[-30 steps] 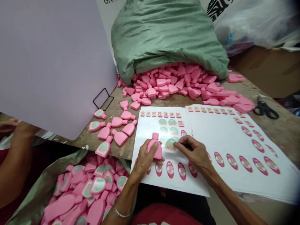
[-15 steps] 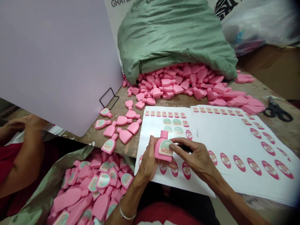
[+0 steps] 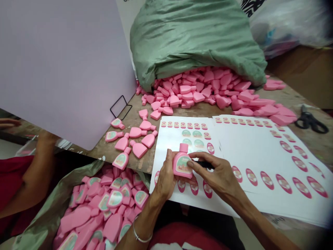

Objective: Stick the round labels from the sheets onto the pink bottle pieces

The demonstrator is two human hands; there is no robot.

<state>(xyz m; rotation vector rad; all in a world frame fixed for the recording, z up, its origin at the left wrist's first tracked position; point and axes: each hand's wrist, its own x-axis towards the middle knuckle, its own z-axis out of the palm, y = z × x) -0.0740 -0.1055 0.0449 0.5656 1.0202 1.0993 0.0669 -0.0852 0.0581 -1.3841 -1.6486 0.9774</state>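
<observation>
A small pink toy bottle (image 3: 182,161) stands upright in my left hand (image 3: 165,173), whose fingers wrap round its side and base. A green and cream label sticker (image 3: 183,163) sits on its front face. My right hand (image 3: 218,170) presses its thumb against the label's right edge while gripping a slim black tool (image 3: 205,164); the tool's tip is hidden. Below both hands lies a white sticker sheet (image 3: 166,152) with round green and pink oval stickers. A second sticker sheet (image 3: 249,152) overlaps it at the right.
Pink bottles (image 3: 187,90) spill from a green sack (image 3: 197,38) at the back. Several loose bottles (image 3: 139,150) lie left of the sheets. Labelled bottles fill an open sack (image 3: 85,177) below. Black scissors (image 3: 310,121) rest far right. A grey panel (image 3: 65,62) partly hides another person's arm (image 3: 39,166).
The bottle has turned slightly, so its label faces me more squarely. My right thumb stays at the label's edge. At the left, the other person's arms have shifted.
</observation>
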